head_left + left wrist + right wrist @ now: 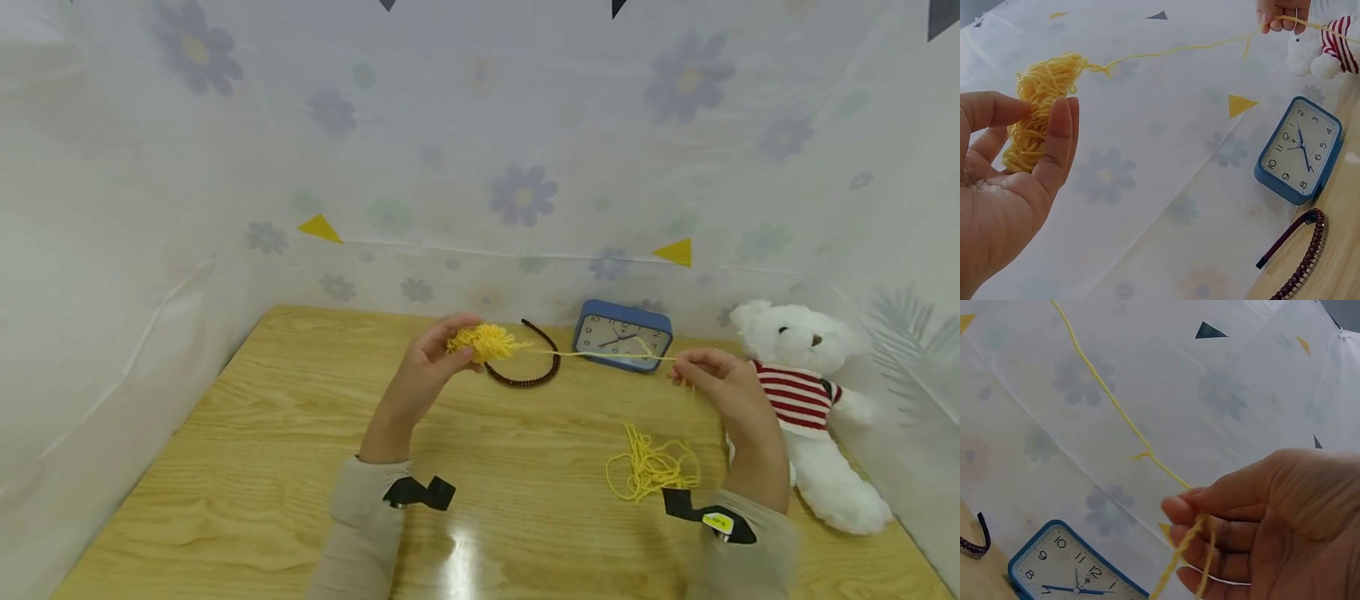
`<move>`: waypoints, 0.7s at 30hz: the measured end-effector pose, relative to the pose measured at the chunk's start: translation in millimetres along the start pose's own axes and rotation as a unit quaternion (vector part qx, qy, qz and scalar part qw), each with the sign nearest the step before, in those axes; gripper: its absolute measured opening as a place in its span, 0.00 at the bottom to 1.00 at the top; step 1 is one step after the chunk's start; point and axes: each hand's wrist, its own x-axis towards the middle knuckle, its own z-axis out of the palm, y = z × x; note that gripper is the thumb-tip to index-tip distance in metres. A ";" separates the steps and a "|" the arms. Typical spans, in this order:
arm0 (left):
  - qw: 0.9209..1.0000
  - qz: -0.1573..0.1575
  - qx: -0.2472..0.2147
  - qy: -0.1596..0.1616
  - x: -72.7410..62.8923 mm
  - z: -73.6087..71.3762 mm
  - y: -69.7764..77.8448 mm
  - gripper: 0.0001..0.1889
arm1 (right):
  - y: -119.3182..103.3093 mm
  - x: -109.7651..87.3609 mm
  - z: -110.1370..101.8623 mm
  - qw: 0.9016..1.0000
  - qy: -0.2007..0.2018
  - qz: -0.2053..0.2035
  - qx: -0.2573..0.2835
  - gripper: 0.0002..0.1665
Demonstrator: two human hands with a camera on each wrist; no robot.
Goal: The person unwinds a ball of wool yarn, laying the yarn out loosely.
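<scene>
A bundle of yellow yarn (pixel 491 342) is pinched between the thumb and fingers of my left hand (pixel 435 367). In the left wrist view the looped yarn bundle (pixel 1038 112) stands upright in the left hand (pixel 1016 169). From its end a single yarn strand (pixel 592 355) stretches nearly straight to my right hand (pixel 723 387), where thumb and fingertips pinch it. The right wrist view shows the strand (pixel 1107 390) with a small side tail, and two lengths hanging below the right hand (pixel 1254 519). A loose heap of yellow yarn (pixel 651 467) lies on the table under the right hand.
A blue alarm clock (pixel 624 336) stands at the back of the wooden table (pixel 247 467), behind the strand. Left of it lies a dark braided headband (pixel 557 367). A white teddy bear (pixel 810 400) in a striped shirt sits at the right. A flowered cloth wall (pixel 450 167) rises behind.
</scene>
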 end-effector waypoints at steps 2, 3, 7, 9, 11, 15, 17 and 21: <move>1.000 -0.003 0.005 -0.010 0.4 2.5 -1.7 0.16 | 1.8 4.3 6.6 0.996 -0.042 0.006 -0.078 0.14; 1.000 -0.003 0.004 -0.016 0.6 3.7 -2.5 0.16 | 2.6 6.4 10.3 0.992 -0.059 0.007 -0.107 0.16; 0.999 -0.014 0.000 -0.035 1.6 8.3 -5.0 0.17 | 6.7 14.7 23.0 0.982 -0.113 0.005 -0.151 0.16; 0.999 -0.023 -0.006 -0.041 2.3 9.8 -6.1 0.18 | 7.5 17.4 27.7 0.977 -0.130 -0.001 -0.167 0.17; 0.999 -0.031 0.002 -0.040 3.0 11.5 -6.5 0.18 | 7.7 19.2 30.6 0.973 -0.138 -0.011 -0.182 0.17; 0.998 -0.057 0.024 -0.022 4.5 15.7 -7.7 0.17 | 1.1 18.7 34.9 0.970 -0.126 -0.021 -0.205 0.17; 0.997 -0.070 0.032 -0.015 4.9 18.5 -7.7 0.15 | -7.1 16.1 39.0 0.969 -0.107 -0.034 -0.220 0.15; 0.996 -0.081 0.032 -0.018 4.7 23.8 -8.0 0.14 | -29.3 8.2 55.4 0.973 -0.070 -0.075 -0.208 0.14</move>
